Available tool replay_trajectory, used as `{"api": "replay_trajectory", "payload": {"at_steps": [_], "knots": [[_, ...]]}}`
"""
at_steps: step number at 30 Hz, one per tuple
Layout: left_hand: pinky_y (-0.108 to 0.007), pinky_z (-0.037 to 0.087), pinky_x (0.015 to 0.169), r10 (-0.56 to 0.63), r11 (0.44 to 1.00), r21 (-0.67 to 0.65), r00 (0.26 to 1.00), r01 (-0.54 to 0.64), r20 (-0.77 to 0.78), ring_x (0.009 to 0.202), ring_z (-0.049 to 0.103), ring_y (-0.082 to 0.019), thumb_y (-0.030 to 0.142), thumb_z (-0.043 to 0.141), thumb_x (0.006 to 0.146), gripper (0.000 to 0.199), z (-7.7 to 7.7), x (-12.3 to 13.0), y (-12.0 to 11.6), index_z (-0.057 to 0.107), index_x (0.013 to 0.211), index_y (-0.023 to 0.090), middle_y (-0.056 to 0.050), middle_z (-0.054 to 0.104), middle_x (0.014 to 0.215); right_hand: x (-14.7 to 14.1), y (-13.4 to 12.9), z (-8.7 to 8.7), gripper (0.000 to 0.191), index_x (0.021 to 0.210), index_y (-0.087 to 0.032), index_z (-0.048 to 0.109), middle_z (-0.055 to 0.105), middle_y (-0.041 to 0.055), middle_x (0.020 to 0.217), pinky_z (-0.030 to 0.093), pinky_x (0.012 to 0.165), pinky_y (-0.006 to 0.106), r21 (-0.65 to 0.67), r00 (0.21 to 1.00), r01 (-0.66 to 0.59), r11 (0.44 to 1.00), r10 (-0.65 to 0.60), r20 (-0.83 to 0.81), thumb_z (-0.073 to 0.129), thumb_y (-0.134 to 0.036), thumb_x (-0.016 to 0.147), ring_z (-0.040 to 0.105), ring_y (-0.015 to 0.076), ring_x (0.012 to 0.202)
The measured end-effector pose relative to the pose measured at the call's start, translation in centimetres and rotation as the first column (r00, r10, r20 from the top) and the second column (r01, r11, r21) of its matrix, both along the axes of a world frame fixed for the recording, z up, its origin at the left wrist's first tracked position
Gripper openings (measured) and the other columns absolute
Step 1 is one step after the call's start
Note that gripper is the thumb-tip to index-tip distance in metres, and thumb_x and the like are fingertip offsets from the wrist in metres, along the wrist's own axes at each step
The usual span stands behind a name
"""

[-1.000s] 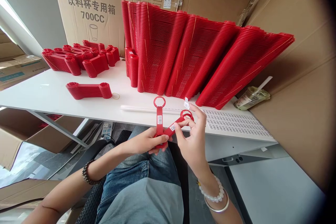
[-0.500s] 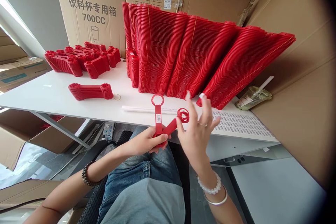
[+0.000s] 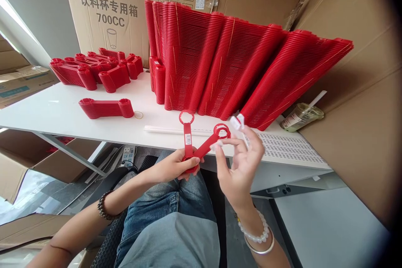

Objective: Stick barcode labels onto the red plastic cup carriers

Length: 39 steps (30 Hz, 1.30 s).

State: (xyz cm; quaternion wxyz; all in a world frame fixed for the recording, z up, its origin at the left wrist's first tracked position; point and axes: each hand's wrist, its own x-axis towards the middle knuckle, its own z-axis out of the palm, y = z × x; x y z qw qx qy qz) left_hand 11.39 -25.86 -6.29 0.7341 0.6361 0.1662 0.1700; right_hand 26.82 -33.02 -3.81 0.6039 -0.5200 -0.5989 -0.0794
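My left hand (image 3: 180, 165) is closed around the overlapping lower ends of several flat red plastic ring-ended strips (image 3: 205, 146), fanned apart above my lap. A barcode label (image 3: 188, 139) shows on the upright strip, whose ring (image 3: 186, 117) reaches over the table edge. My right hand (image 3: 238, 167) is just right of the slanted strips, fingers apart and slightly blurred. White pieces cover its thumb tip and index fingertip (image 3: 237, 122); I cannot tell what they are. The thumb is close to the slanted strips, and whether it touches them is unclear.
Tall red stacks of ring-ended strips (image 3: 201, 63) lean at the back of the white table (image 3: 63, 113). Shorter bundles (image 3: 94, 67), a single bundle (image 3: 106, 108) and a rubber band (image 3: 138, 114) lie left. A cup with a straw (image 3: 301, 117) stands right, beside a label sheet (image 3: 289, 146).
My right hand has turned, lowering and bending its fingers, and moved slightly right off the slanted strips. Those strips have shifted a little. My left hand keeps its hold.
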Motion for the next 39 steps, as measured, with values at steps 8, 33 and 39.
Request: {"api": "replay_trajectory", "payload": {"at_steps": [8,33,39], "knots": [[-0.02,0.034,0.046,0.01,0.997,0.076,0.999,-0.007,-0.036,0.044,0.037,-0.002,0.051,0.049,0.094,0.039,-0.3,0.0,0.1,0.052,0.082,0.014,0.002,0.053,0.07,-0.7,0.7,-0.6,0.054,0.138,-0.025,0.038,0.049,0.0129,0.128,0.052,0.097,0.05,-0.089,1.0,-0.025,0.996,0.026,0.012,0.055,-0.011,0.089,0.06,0.0223,0.108],[-0.023,0.032,0.048,-0.022,0.997,0.074,0.999,0.025,-0.043,0.045,0.036,-0.004,0.049,0.049,0.094,0.04,0.5,-0.1,-0.2,0.05,0.075,0.015,0.005,0.048,0.061,-0.6,1.0,-0.6,0.054,0.136,-0.027,0.041,0.053,0.0057,0.102,0.046,0.103,0.055,-0.052,0.995,-0.028,0.998,0.033,0.09,0.055,-0.004,0.088,0.053,0.0255,0.117],[-0.022,0.032,0.048,-0.029,0.997,0.075,0.999,0.032,-0.043,0.046,0.037,-0.004,0.051,0.049,0.094,0.041,0.5,0.0,-0.1,0.05,0.075,0.015,0.004,0.05,0.064,-0.7,1.0,-0.5,0.05,0.133,-0.025,0.042,0.056,0.0047,0.093,0.048,0.101,0.053,-0.055,0.992,-0.003,0.998,0.01,0.122,0.054,-0.005,0.089,0.055,0.0261,0.119]]}}
